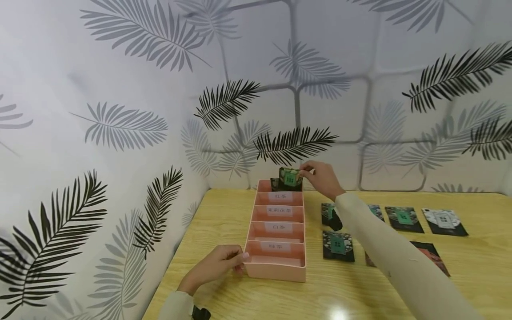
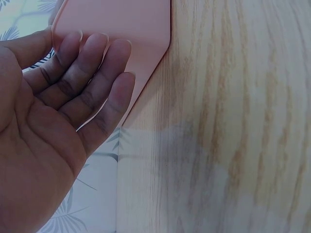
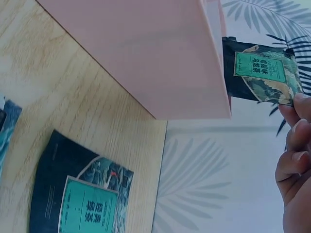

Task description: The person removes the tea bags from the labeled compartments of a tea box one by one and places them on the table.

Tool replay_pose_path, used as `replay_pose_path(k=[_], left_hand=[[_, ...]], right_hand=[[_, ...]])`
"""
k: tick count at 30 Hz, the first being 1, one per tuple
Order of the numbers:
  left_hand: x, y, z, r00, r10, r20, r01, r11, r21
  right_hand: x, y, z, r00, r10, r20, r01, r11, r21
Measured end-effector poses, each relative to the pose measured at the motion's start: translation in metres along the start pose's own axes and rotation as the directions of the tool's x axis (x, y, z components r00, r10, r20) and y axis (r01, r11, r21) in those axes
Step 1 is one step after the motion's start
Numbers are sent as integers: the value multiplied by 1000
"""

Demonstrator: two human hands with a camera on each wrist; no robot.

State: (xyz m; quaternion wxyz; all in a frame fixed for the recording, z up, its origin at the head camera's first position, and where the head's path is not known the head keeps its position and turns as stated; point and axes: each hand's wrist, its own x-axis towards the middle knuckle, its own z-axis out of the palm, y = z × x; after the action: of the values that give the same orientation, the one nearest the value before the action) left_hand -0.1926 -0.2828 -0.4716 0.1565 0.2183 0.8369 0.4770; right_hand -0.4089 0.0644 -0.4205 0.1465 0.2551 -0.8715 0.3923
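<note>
A pink divided box (image 1: pixel 276 272) stands on the table, its compartments one behind another with white labels. My left hand (image 1: pixel 218 266) holds its front left corner, thumb at the rim; in the left wrist view the fingers (image 2: pixel 92 92) bend against the pink side wall. At the far end, my right hand (image 1: pixel 323 178) pinches the top corner of a dark tea packet with a green label (image 1: pixel 290 178). The right wrist view shows this packet (image 3: pixel 262 71) upright, its lower part hidden behind the box wall. Beside it in the rear compartment is another dark packet (image 1: pixel 274 184).
Several tea packets lie right of the box, among them a green-labelled one (image 1: pixel 338 246), a white-and-black one (image 1: pixel 444 221) and a red-and-black one (image 1: pixel 432 257). My right forearm partly covers some. A leaf-patterned curtain (image 1: pixel 248 146) rises behind the table (image 1: pixel 216 218).
</note>
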Motion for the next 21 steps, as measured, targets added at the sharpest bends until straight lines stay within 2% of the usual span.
replay_pose_path(k=[10,21], left_hand=[[0,3,1,1000,-7,-1,7,1000,-4],[0,3,1,1000,-1,4,1,1000,1]], right_hand=[[-3,-2,-16,997,32,-66,-29,999,42],[-13,-16,-33,999,10,-34,-8,999,43]])
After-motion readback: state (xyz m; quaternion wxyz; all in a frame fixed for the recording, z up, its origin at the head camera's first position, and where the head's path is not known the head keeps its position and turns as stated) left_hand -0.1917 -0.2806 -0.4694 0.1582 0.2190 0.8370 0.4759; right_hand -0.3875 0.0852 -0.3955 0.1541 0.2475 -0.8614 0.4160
